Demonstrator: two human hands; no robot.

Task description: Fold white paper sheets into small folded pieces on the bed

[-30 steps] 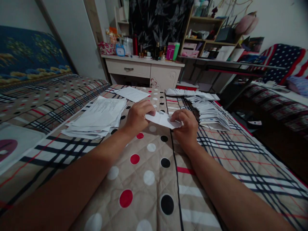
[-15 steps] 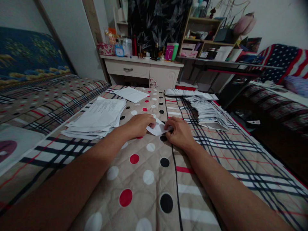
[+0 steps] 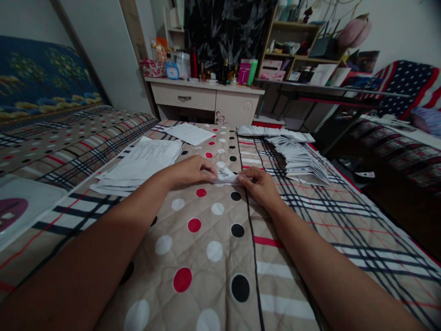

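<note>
A small folded white paper point(image 3: 226, 175) lies on the quilted bedspread point(image 3: 213, 239) between my two hands. My left hand point(image 3: 193, 170) presses on its left edge with the fingers curled and pinched. My right hand point(image 3: 260, 184) holds the paper's right edge, fingers closed on it. A stack of flat white sheets point(image 3: 141, 161) lies to the left of my left hand. A fanned row of folded papers point(image 3: 298, 161) stretches to the right, beyond my right hand.
One single sheet point(image 3: 189, 133) lies farther back on the bed. A white dresser point(image 3: 206, 99) crowded with bottles stands past the bed's end, with shelves point(image 3: 296, 46) and a desk to the right. A white tray point(image 3: 20, 207) sits at the left.
The paper has been folded smaller and pressed down on the bedspread. Both hands have come closer together on it and lower.
</note>
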